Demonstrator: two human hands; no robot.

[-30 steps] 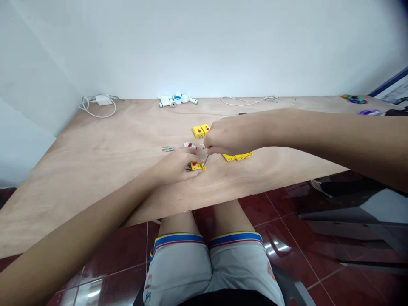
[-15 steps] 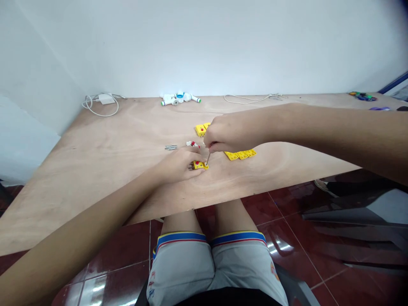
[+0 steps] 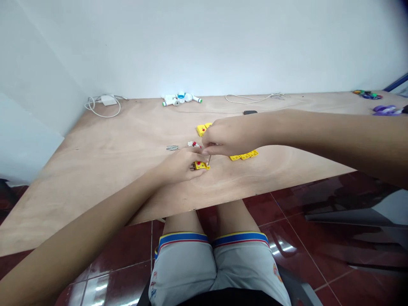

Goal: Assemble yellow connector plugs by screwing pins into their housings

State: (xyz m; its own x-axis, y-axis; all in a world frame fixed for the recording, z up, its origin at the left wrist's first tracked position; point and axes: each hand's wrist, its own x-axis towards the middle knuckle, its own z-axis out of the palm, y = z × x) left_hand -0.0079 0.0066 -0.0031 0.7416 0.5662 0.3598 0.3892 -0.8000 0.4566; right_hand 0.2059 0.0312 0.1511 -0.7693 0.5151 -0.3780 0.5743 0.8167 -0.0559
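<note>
Pale grey shorts (image 3: 183, 270), hems (image 3: 183, 239) striped yellow, blue, red; orange print (image 3: 277, 272); black top (image 3: 229, 297).

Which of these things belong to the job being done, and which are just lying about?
Seemingly in the job:
yellow piece in the left hand
thin tool in the right hand
probably nearby yellow parts, metal pieces

Apparently lying about:
white adapter
green-tipped white object
dark object
purple item
</note>
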